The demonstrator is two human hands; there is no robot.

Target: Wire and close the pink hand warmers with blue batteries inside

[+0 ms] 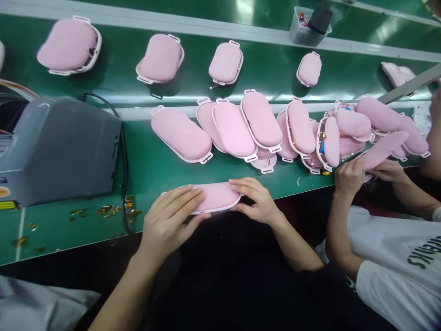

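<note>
A pink oval pad with a white rim (217, 196) lies at the near edge of the green bench (155, 170). My left hand (170, 220) grips its left end, fingers lying over the top. My right hand (257, 200) holds its right end, fingers curled over it. Just beyond, a heap of the same pink pads (262, 126) lies overlapping along the bench.
A grey machine (58, 149) with a black cable (122, 156) stands at the left. Several pink pads (160, 57) ride a green conveyor behind. A co-worker in a white shirt (396, 266) handles a pad (382, 149) at the right. A clear bin (308, 27) sits far back.
</note>
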